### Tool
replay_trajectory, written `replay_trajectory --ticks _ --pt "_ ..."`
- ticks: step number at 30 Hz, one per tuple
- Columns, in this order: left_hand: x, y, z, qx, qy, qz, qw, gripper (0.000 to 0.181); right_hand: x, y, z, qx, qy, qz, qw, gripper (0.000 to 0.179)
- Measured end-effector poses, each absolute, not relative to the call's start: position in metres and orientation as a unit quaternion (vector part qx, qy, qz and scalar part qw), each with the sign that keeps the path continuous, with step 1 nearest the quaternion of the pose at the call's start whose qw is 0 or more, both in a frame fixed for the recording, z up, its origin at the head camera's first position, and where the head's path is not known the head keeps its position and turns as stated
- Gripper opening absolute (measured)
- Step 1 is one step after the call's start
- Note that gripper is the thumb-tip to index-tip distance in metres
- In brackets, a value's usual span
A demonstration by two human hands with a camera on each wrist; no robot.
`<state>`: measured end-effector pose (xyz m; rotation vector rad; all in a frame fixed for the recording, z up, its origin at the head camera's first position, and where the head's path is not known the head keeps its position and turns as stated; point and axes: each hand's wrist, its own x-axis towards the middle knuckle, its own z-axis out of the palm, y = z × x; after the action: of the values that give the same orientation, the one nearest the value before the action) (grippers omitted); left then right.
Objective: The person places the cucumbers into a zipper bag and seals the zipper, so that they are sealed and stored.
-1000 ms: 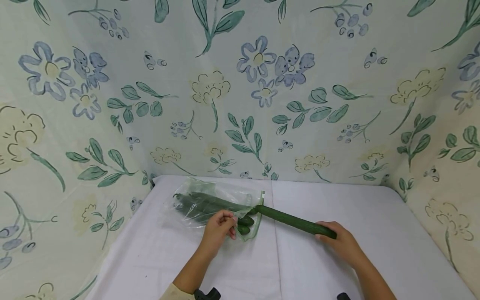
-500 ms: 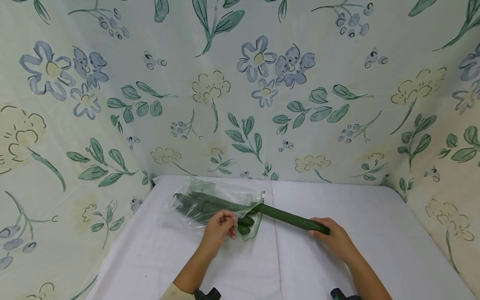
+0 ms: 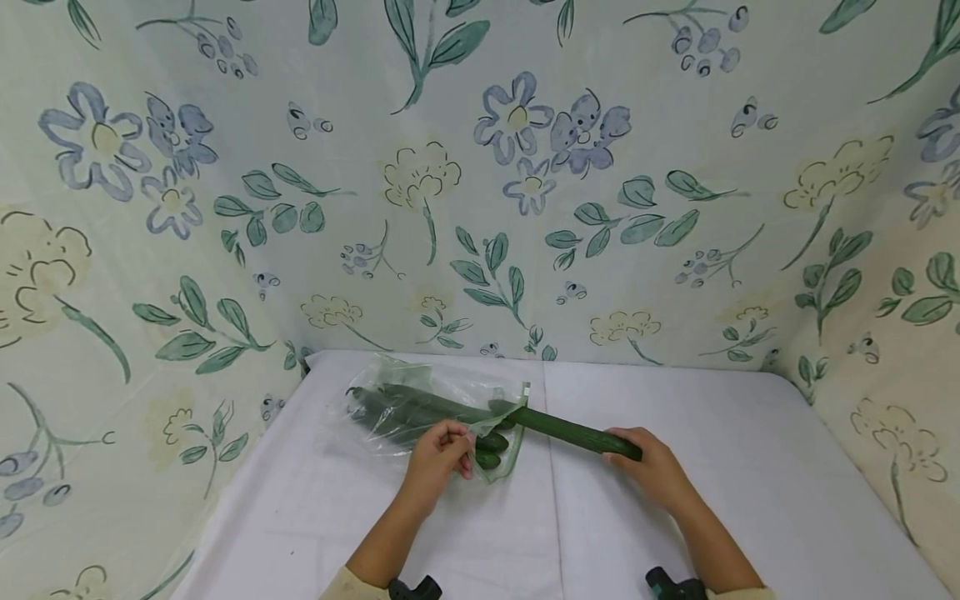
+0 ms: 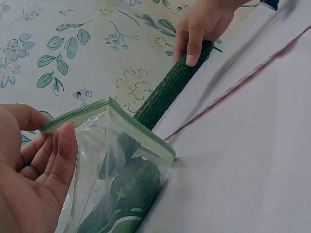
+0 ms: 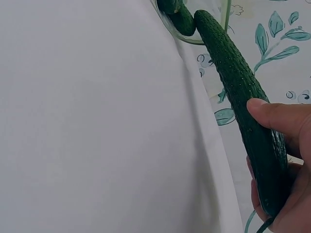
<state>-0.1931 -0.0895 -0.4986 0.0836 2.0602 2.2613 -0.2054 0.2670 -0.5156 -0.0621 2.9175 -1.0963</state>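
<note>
My right hand (image 3: 651, 468) grips a long dark green cucumber (image 3: 570, 431) by its stem end. The cucumber's far end reaches into the mouth of a clear zip bag (image 4: 146, 138) with a green edge. In the head view my left hand (image 3: 437, 458) pinches the near side of that mouth and keeps it apart. Several other cucumbers (image 3: 390, 408) lie inside the bag, their ends showing at the opening. The right wrist view shows my thumb (image 5: 262, 110) along the cucumber's side, with fingers curled beneath it.
The bag lies on a white-covered table (image 3: 675, 400), left of a seam in the cloth. A floral curtain (image 3: 480, 208) rises behind the table and along both sides. A dark wrist device (image 3: 415, 587) shows by the left forearm.
My right hand has moved left with the cucumber, and its tip has slid farther into the bag. The left hand and the bag have stayed in place.
</note>
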Motion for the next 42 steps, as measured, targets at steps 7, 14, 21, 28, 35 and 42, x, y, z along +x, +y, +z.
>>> replay_trajectory --ticks 7,14,21,28,35,42 --pt "-0.193 -0.089 -0.498 0.028 0.671 0.740 0.037 0.018 -0.210 0.254 -0.516 -0.018 0.933 -0.359 0.000 0.044" --pt "-0.193 -0.089 -0.499 0.026 0.674 0.737 0.038 0.018 -0.217 0.241 -0.518 -0.025 0.932 -0.362 -0.011 0.042" --pt "-0.193 -0.090 -0.500 0.028 0.671 0.740 0.042 0.019 -0.221 0.224 -0.517 -0.027 0.925 -0.378 -0.014 0.041" --pt "-0.192 -0.090 -0.499 0.028 0.672 0.739 0.044 0.020 -0.227 0.207 -0.518 -0.029 0.922 -0.387 -0.017 0.040" --pt "-0.193 -0.090 -0.500 0.026 0.673 0.738 0.043 0.019 -0.227 0.202 -0.514 -0.043 0.926 -0.373 -0.023 0.040" --pt "-0.193 -0.089 -0.500 0.028 0.674 0.737 0.042 0.019 -0.227 0.206 -0.515 -0.041 0.930 -0.366 -0.001 0.042"
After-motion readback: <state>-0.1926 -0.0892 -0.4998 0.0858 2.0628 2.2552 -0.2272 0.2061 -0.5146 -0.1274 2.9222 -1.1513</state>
